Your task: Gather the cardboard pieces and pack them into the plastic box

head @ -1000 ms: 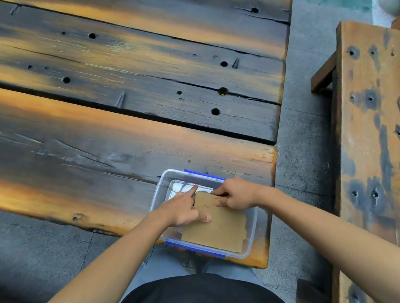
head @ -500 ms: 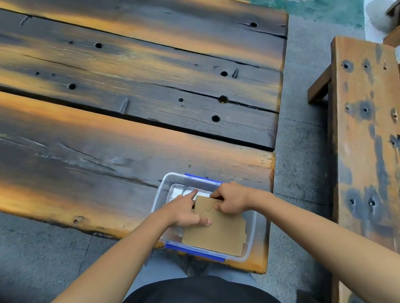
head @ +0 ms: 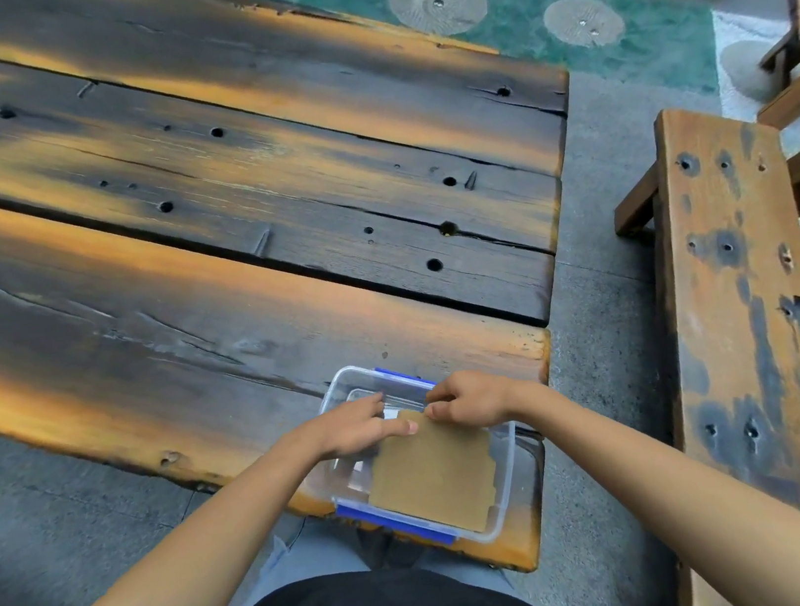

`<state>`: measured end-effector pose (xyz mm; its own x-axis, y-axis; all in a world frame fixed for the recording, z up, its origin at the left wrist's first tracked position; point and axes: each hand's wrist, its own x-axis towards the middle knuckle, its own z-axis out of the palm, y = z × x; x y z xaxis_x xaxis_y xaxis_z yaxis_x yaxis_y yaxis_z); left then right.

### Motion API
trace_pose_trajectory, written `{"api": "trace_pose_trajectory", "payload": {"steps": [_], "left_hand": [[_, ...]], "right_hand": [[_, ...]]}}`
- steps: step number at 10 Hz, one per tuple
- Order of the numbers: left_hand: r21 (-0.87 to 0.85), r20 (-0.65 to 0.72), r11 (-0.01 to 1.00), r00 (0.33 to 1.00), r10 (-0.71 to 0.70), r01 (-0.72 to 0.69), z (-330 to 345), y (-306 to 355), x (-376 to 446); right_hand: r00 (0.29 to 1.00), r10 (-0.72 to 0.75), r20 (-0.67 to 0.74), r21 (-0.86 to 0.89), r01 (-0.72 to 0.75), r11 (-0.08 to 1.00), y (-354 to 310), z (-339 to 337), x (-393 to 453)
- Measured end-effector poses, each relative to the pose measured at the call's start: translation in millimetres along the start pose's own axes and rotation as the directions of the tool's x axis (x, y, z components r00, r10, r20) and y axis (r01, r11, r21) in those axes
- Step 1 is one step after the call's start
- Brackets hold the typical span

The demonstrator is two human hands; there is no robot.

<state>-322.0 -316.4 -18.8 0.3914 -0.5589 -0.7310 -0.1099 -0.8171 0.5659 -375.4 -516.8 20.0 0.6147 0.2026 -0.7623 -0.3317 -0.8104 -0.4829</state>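
Note:
A clear plastic box [head: 510, 481] with blue clips sits at the near right corner of the table. A brown cardboard piece [head: 436, 473] lies flat in its right half, reaching the near wall. My left hand [head: 354, 426] rests on the cardboard's far left corner, thumb pressed onto it. My right hand [head: 471, 396] pinches the far edge of the same piece. Whatever lies under the cardboard is hidden; something pale shows through the box's left wall.
The table [head: 225, 256] is made of dark, orange-streaked wooden planks. A wooden bench [head: 740, 303] runs along the right, across a strip of grey floor. A green mat [head: 552, 15] lies beyond the table's far edge, and more wooden furniture stands at the upper right.
My head has tilted up, so the table and box sit lower in view. Both hands stay on the cardboard's far edge, and the piece lies much as before.

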Motion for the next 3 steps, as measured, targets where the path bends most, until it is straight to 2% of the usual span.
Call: {"api": "trace_pose_trajectory", "payload": {"steps": [2, 3], "left_hand": [[0.079, -0.04, 0.993, 0.995, 0.088, -0.084, -53, 25, -27], [0.157, -0.152, 0.979, 0.977, 0.152, -0.128, -90, 37, -38]], "right_hand": [[0.989, -0.036, -0.142, 0.014, 0.038, 0.999, -22, -32, -1], [0.948, -0.056, -0.313, 0.033, 0.07, 0.997, -37, -54, 4]]}}
